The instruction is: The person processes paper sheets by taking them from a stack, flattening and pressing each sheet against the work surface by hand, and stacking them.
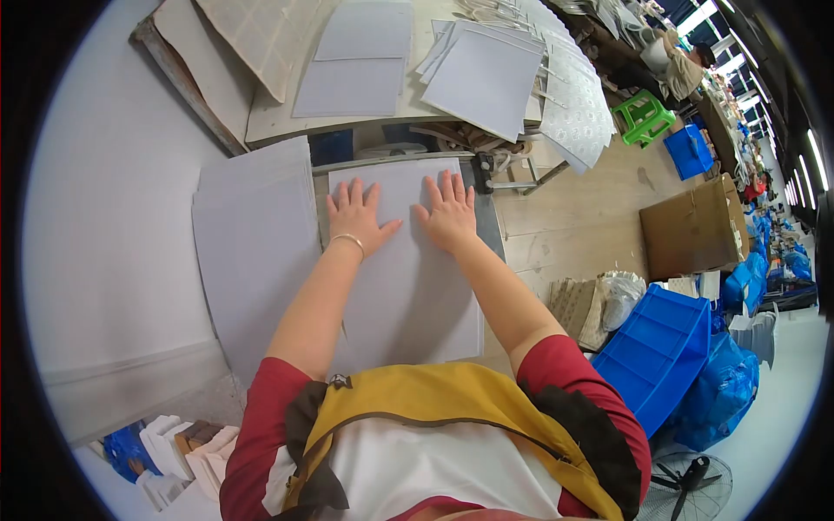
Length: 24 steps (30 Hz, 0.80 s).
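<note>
A large white sheet (408, 295) lies flat in front of me, its far edge near a metal bar. My left hand (356, 217) rests palm down on its upper left part, fingers spread, with a bracelet at the wrist. On the upper right part lies my right hand (447, 211), also flat with fingers apart. Neither hand grips anything. Left of the sheet is a stack of large white sheets (256, 243), close beside my left forearm. A dark clamp-like fitting (483, 171) sits at the bar's right end, just beyond my right hand.
Behind is a table (278, 126) bearing white sheets (360, 65) and white bags with handles (491, 74). To the right are a green stool (643, 117), a cardboard box (691, 227), a blue crate (651, 347) and a fan (691, 486). A person (682, 74) is in the far background.
</note>
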### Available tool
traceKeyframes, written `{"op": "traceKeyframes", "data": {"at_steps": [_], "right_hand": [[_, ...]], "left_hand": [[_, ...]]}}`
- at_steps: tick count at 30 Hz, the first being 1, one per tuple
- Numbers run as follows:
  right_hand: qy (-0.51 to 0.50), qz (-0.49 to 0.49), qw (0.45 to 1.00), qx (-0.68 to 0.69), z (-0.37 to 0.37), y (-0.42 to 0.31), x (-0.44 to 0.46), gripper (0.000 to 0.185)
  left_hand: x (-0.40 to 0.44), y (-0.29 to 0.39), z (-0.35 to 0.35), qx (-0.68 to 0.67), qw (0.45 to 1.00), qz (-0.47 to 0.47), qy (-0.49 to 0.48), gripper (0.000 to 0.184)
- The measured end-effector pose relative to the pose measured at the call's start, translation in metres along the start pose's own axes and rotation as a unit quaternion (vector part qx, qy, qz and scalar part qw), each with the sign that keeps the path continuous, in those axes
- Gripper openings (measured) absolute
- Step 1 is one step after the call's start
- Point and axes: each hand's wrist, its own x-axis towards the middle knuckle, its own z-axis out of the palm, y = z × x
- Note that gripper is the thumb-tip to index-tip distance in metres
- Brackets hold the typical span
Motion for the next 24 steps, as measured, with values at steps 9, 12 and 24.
{"op": "traceKeyframes", "data": {"at_steps": [9, 12, 24], "right_hand": [[-0.002, 0.012, 1.0, -0.01, -0.001, -0.002, -0.004, 0.068], [0.001, 0.005, 1.0, -0.002, -0.001, -0.008, 0.0, 0.068], [0.013, 0.016, 1.0, -0.001, -0.001, -0.012, -0.001, 0.07]], "left_hand": [[0.028, 0.01, 0.036, -0.024, 0.99, 0.128, 0.057, 0.063], [0.025, 0.005, 0.03, -0.015, 0.992, 0.118, 0.049, 0.064], [0.015, -0.027, 0.022, -0.03, 0.998, 0.007, 0.046, 0.08]]}}
